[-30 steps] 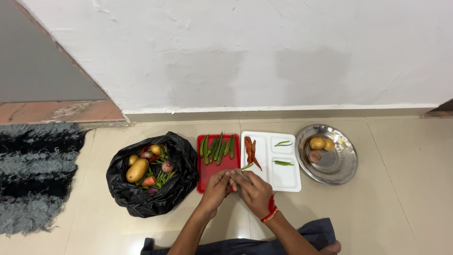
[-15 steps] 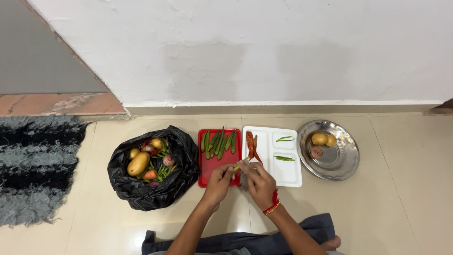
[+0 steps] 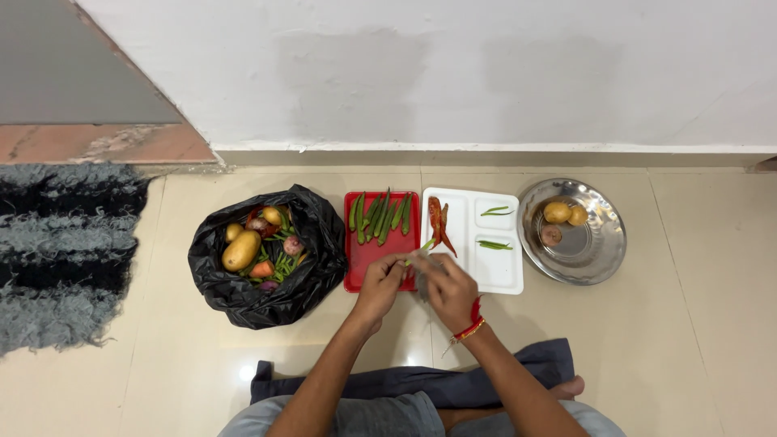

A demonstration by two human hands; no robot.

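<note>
My left hand (image 3: 380, 283) and my right hand (image 3: 447, 289) meet over the near edge of a red tray (image 3: 363, 259), both pinching one thin green pod (image 3: 420, 248) between the fingertips. Several green okra pods (image 3: 380, 215) lie in a row at the far end of the red tray. Beside it a white compartment tray (image 3: 495, 271) holds red chillies (image 3: 439, 224) in its left section and a few green chillies (image 3: 494, 212) in the right sections. A red thread and bangle circle my right wrist.
An open black plastic bag (image 3: 243, 299) with potatoes, onions, a carrot and greens sits left of the trays. A round steel plate (image 3: 599, 251) with potatoes is on the right. A shaggy black and grey rug (image 3: 57, 251) lies far left; a white wall runs behind.
Both hands stayed together over the red tray's near edge while the view moved closer and shifted slightly. The green pod now sticks up between the fingertips.
</note>
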